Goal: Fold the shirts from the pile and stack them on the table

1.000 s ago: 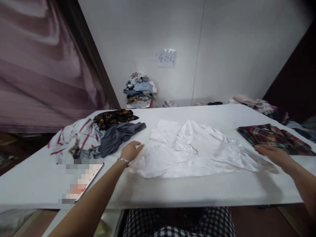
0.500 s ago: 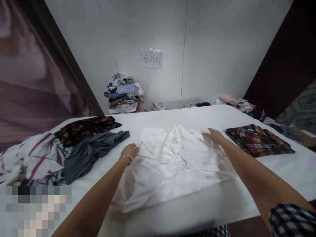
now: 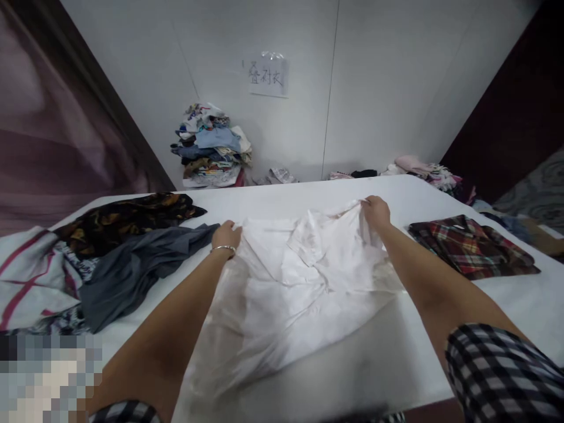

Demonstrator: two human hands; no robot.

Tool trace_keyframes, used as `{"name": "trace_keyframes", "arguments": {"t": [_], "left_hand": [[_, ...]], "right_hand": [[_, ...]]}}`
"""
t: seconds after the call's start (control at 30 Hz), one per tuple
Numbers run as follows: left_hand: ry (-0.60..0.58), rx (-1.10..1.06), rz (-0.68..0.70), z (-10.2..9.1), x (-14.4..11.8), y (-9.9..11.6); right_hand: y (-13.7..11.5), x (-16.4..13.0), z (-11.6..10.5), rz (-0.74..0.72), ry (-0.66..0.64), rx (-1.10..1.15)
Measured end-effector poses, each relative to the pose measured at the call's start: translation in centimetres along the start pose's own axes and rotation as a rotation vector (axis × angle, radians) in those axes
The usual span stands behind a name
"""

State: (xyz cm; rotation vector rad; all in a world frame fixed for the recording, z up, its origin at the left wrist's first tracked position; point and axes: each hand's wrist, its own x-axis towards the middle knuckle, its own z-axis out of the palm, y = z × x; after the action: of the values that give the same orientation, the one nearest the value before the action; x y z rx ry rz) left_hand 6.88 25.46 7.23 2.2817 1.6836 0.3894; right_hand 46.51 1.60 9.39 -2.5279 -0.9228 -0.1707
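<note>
A thin white shirt with its collar bunched near the middle spreads across the white table in front of me. My left hand, with a silver bracelet at the wrist, is closed on the shirt's far left corner. Opposite it, my right hand pinches the far right corner and pulls the cloth up a little. Creases run from the collar down the body of the shirt, and its near edge slants toward me on the left.
To the left lie a grey garment, a dark patterned garment and a white one with red stripes. A folded red plaid shirt sits at the right. Behind the table rises a clothes pile; a paper sign hangs on the wall.
My right hand has closed on the shirt's far right corner and lifted it. My left hand is now higher on the left corner. The view has tipped downward slightly.
</note>
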Motion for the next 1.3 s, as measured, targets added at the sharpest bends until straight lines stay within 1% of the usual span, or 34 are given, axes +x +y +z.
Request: {"name": "trace_keyframes", "arguments": {"t": [0.03,0.07,0.13,0.17,0.23,0.27,0.33,0.4,0.43,0.47,0.53,0.57,0.6,0.63,0.7,0.77,0.8,0.87,0.97,1.03,1.07,1.13,1.2,1.23,1.3], "left_hand": [[0.032,-0.025,-0.025,-0.4,0.1,-0.2],[0.053,-0.058,-0.055,-0.7,0.0,-0.5],[0.062,-0.125,-0.097,-1.4,-0.5,-1.2],[0.057,-0.144,-0.092,-1.6,-1.2,-1.6],[0.051,-0.138,-0.018,-2.1,-3.5,-2.4],[0.044,-0.126,0.04,-2.4,-5.1,-2.8],[0.009,-0.12,0.16,-3.0,-9.3,-3.5],[-0.089,-0.129,0.265,-3.6,-14.0,-4.3],[-0.148,-0.138,0.33,-3.9,-16.4,-4.7],[-0.182,-0.139,0.377,-4.1,-18.5,-5.0],[-0.197,-0.11,0.466,-4.3,-22.1,-5.5],[-0.189,-0.08,0.508,-4.3,-23.4,-5.7],[-0.18,-0.043,0.549,-4.3,-24.5,-5.8],[-0.177,-0.006,0.586,-4.3,-25.2,-5.9],[-0.183,0.042,0.633,-4.3,-26.1,-6.0],[-0.187,0.025,0.644,-4.5,-26.7,-6.0],[-0.182,-0.005,0.637,-4.7,-26.9,-6.1],[-0.166,-0.083,0.583,-5.1,-27.3,-6.1],[-0.153,-0.173,0.456,-5.9,-27.7,-6.0],[-0.151,-0.201,0.416,-6.2,-27.7,-5.9],[-0.139,-0.203,0.419,-6.2,-27.7,-5.8],[-0.098,-0.181,0.462,-6.1,-27.5,-6.0],[-0.037,-0.147,0.536,-5.7,-27.6,-6.7],[-0.003,-0.135,0.575,-5.4,-27.7,-7.1],[0.066,-0.124,0.655,-4.8,-28.3,-8.3]], "right_hand": [[-0.3,0.3,0.0,0.017,-0.004,0.034],[-0.5,0.4,0.1,0.03,-0.035,0.062],[-0.3,0.1,0.1,0.014,-0.105,0.097],[0.0,-0.3,0.0,-0.018,-0.118,0.112],[1.6,-1.8,-0.7,-0.111,-0.118,0.145],[2.7,-2.8,-1.3,-0.154,-0.113,0.164],[5.6,-5.5,-2.7,-0.211,-0.091,0.201],[8.7,-8.7,-3.9,-0.213,-0.085,0.226],[10.0,-10.3,-4.4,-0.196,-0.109,0.242],[11.2,-11.8,-4.7,-0.17,-0.153,0.263],[12.8,-14.3,-4.8,-0.119,-0.266,0.324],[13.3,-15.1,-4.9,-0.108,-0.306,0.354],[13.6,-15.7,-4.9,-0.108,-0.32,0.379],[13.8,-16.1,-5.0,-0.114,-0.304,0.395],[14.1,-16.4,-5.6,-0.113,-0.216,0.395],[14.7,-16.6,-6.4,-0.081,-0.141,0.349],[15.2,-16.7,-6.8,-0.061,-0.129,0.313],[16.2,-17.1,-7.3,-0.032,-0.164,0.22],[17.5,-17.9,-7.3,-0.044,-0.284,0.025],[17.5,-18.2,-7.4,-0.037,-0.344,-0.115],[17.1,-18.3,-7.5,-0.023,-0.347,-0.177],[15.7,-18.2,-8.0,-0.019,-0.294,-0.243],[13.2,-18.0,-8.3,-0.08,-0.226,-0.191],[11.5,-17.8,-8.3,-0.12,-0.205,-0.119],[7.7,-17.5,-7.6,-0.172,-0.225,0.077]]}}
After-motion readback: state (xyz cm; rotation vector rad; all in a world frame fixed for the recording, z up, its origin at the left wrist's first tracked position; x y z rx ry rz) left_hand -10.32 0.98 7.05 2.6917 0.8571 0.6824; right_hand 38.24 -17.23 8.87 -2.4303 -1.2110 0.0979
